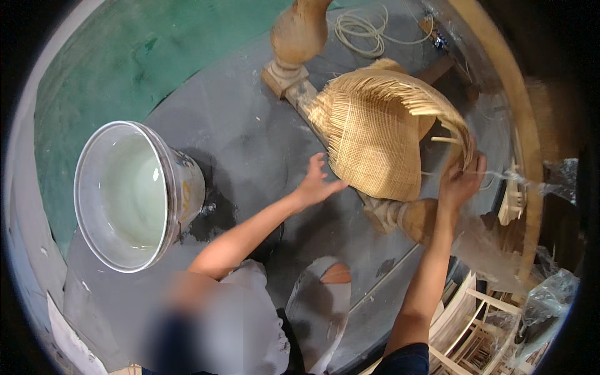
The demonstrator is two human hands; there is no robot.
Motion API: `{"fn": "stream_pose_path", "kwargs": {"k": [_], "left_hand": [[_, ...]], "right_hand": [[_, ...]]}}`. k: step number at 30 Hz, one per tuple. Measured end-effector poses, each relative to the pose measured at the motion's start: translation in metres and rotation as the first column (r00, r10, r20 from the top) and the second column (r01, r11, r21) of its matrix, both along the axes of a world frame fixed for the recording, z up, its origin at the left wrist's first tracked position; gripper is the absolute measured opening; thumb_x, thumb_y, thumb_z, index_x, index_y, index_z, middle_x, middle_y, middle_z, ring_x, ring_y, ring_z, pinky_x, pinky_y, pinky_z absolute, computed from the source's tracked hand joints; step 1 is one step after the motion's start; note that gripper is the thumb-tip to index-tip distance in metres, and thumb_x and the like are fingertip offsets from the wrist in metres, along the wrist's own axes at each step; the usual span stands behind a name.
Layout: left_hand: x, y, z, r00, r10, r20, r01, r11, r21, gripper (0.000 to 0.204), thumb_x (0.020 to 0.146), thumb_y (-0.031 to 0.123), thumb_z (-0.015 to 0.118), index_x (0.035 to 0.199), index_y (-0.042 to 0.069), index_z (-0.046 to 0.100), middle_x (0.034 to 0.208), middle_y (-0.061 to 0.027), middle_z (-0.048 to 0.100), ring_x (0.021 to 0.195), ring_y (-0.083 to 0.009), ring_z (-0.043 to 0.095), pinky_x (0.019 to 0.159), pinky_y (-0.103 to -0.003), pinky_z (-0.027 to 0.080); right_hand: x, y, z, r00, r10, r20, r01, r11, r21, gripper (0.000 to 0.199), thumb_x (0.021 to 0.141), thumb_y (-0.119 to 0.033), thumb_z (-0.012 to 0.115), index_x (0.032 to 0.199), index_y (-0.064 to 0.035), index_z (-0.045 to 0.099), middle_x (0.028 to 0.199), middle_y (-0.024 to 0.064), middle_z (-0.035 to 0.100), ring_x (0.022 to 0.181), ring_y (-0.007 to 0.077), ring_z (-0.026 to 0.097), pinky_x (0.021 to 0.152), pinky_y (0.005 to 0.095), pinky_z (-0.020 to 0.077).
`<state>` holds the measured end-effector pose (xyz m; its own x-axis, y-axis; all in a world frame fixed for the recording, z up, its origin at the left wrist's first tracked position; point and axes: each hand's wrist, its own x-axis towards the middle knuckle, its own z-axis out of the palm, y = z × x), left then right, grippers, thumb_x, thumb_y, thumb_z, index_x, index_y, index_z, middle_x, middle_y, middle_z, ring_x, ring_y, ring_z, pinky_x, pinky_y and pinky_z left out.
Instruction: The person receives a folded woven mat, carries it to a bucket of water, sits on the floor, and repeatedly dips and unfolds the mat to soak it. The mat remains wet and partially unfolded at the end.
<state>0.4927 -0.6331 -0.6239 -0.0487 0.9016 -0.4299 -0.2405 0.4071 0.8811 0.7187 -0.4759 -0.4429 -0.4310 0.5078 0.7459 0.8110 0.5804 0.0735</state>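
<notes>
woven sheet curls in my right hand

lettering, yellow and dark, shows at a slant on the side of the white bucket to my left. the sheet is straw-coloured and finely meshed, with a thick fringe of loose ends along its curled upper edge. it sits across a wooden bar over the grey floor. my right hand pinches the end of that curl; my left hand is spread by the lower left border, contact unclear.
</notes>
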Motion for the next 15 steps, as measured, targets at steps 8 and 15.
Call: {"fn": "stream_pose_path", "kwargs": {"k": [8, 15], "left_hand": [[0.025, 0.044, -0.075, 0.928, -0.090, 0.362, 0.134, 0.986, -0.097, 0.090, 0.090, 0.030, 0.076, 0.152, -0.002, 0.020, 0.150, -0.0150, 0.042, 0.137, -0.0279, 0.045, 0.116, -0.046, 0.035], [0.014, 0.036, -0.054, 0.560, 0.008, 0.828, -0.132, 0.988, 0.080, 0.037, 0.103, 0.011, 0.053, 0.138, 0.001, 0.049, 0.130, -0.0101, 0.062, 0.115, -0.0206, 0.063, 0.101, -0.039, 0.053]], "right_hand": [[0.014, -0.002, -0.043, 0.996, 0.022, 0.092, -0.003, 0.978, -0.207, 0.055, 0.080, 0.003, 0.054, 0.133, -0.0106, 0.064, 0.109, 0.0140, 0.061, 0.105, 0.0333, 0.060, 0.092, 0.0420, 0.0478], [0.037, -0.040, -0.083, 0.968, 0.244, 0.066, -0.159, 0.791, -0.591, 0.064, 0.072, 0.017, 0.049, 0.132, -0.0044, 0.056, 0.146, 0.0135, 0.050, 0.132, 0.0382, 0.047, 0.111, 0.0439, 0.0399]]}}
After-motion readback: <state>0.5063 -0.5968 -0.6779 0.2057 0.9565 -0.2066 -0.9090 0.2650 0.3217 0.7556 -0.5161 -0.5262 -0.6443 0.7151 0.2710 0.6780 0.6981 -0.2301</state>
